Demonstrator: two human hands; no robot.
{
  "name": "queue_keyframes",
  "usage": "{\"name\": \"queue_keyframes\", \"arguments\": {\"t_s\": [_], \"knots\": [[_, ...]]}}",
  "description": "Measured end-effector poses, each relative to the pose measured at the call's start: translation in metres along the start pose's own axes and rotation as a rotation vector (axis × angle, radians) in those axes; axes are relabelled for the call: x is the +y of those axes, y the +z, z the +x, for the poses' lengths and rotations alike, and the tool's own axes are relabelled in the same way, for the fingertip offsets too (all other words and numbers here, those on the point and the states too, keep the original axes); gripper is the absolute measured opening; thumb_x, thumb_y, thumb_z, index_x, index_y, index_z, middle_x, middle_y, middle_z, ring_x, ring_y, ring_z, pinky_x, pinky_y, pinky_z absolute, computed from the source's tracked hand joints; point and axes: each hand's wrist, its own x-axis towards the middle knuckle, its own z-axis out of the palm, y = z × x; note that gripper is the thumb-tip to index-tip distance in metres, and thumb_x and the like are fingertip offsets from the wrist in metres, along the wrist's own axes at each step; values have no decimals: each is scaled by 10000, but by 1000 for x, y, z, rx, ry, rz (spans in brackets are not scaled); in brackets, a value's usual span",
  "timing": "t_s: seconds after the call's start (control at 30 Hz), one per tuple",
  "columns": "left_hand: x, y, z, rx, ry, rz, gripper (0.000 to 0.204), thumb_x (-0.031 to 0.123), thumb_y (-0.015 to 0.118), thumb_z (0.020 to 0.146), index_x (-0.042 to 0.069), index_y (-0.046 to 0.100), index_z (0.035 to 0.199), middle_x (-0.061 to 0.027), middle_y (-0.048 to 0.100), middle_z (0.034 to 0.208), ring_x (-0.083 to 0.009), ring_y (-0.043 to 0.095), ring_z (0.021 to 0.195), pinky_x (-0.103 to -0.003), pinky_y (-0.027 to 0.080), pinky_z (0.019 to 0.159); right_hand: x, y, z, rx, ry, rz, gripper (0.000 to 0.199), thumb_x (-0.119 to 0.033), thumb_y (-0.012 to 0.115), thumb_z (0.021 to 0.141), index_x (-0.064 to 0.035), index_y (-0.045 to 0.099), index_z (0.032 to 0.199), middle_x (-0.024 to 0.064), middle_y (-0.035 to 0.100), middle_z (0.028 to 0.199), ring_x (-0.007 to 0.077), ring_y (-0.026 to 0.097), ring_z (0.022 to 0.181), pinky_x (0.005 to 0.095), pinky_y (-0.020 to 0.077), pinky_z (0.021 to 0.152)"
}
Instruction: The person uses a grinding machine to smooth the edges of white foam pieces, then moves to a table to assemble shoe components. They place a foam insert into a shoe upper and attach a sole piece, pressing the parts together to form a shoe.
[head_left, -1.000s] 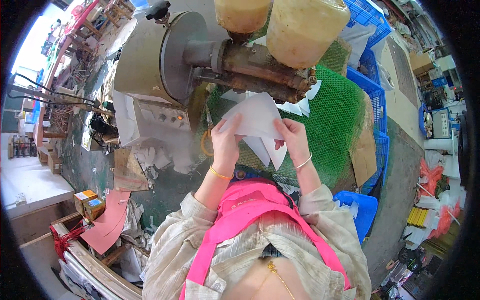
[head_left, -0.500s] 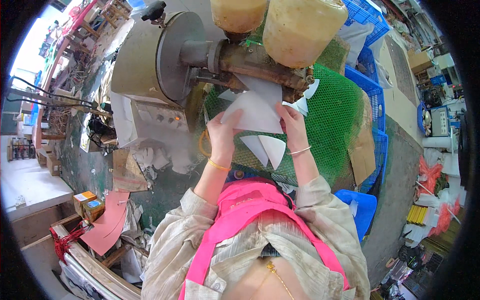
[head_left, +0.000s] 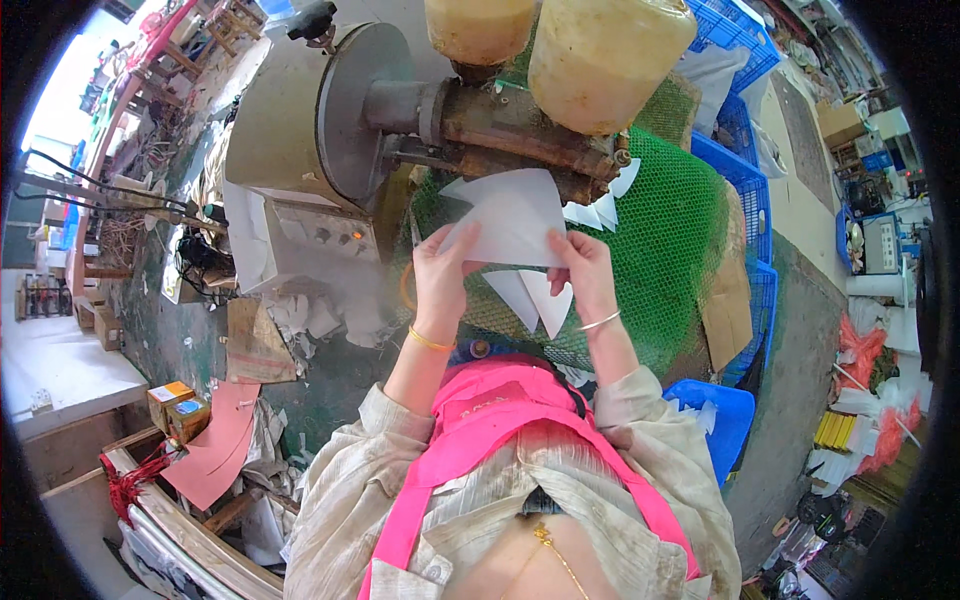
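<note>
A white, curved-edged sheet [head_left: 515, 222], paper-like and roughly fan-shaped, is stretched between my two hands, just below the rollers of a machine [head_left: 530, 135]. My left hand [head_left: 440, 278] pinches its lower left side, thumb on top. At the lower right corner, my right hand [head_left: 588, 275] grips it between thumb and fingers. Two white wedge-shaped pieces [head_left: 512, 298] lie beneath on green netting [head_left: 665, 245], partly behind the right fingers. More white pieces [head_left: 600, 212] rest on the netting to the right of the rollers.
Two cloudy yellowish containers [head_left: 605, 65] sit above the rollers. The machine's grey drum housing [head_left: 285, 115] stands at left. Blue crates [head_left: 762, 300] line the right side, with a blue bin [head_left: 735, 410] near my right elbow. Pink sheets [head_left: 215, 455] lie at lower left.
My right hand has come down slightly with its corner of the sheet. The piece seen earlier between the held sheet and the rollers no longer shows separately.
</note>
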Motion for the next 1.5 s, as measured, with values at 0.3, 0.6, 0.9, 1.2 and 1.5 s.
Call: {"name": "queue_keyframes", "arguments": {"t_s": [0.3, 0.6, 0.9, 1.2, 1.5], "knots": [[7, -10, -2, -16, 72, 160, 186, 89, 613, 744, -66, 593, 845, -81, 601, 766, -119, 577, 647, -235, 501, 539, -19, -5, 29, 109, -19, 36, 312, -278, 564, 799, 31, 591, 772, 31, 508, 514, 94, 458, 365, 186, 322, 314], [3, -2, 0, -95, 35, 123, 212, 92, 625, 737, -60, 582, 878, -88, 599, 806, -133, 578, 684, -251, 498, 564, 14, 7, -7, -76, -170, -212, 237, -205, 621, 768, 11, 566, 851, 36, 544, 574, 86, 514, 472, 210, 415, 444], [4, 0, -9, -193, -100, -90, 309, 45, 645, 701, -34, 556, 986, -95, 592, 896, -161, 582, 759, -294, 511, 631, 4, 13, -14, -381, -13, 46, 243, -238, 638, 764, -3, 578, 784, 46, 579, 620, 100, 546, 523, 207, 432, 494], [-3, -2, -4, -100, 185, 197, 198, 67, 656, 694, -31, 616, 861, -71, 614, 768, -124, 586, 665, -231, 480, 524, 12, 29, -20, 3, -226, -167, 153, -105, 623, 760, 25, 589, 834, 33, 594, 698, 84, 543, 611, 205, 424, 527], [19, -31, -19, -131, 73, 263, 182, 108, 604, 772, -27, 600, 894, -68, 616, 747, -123, 587, 598, -225, 467, 434, -9, -8, -5, 258, -202, 163, 159, -138, 586, 789, 13, 601, 835, 17, 546, 614, 93, 488, 437, 216, 398, 376]]}}
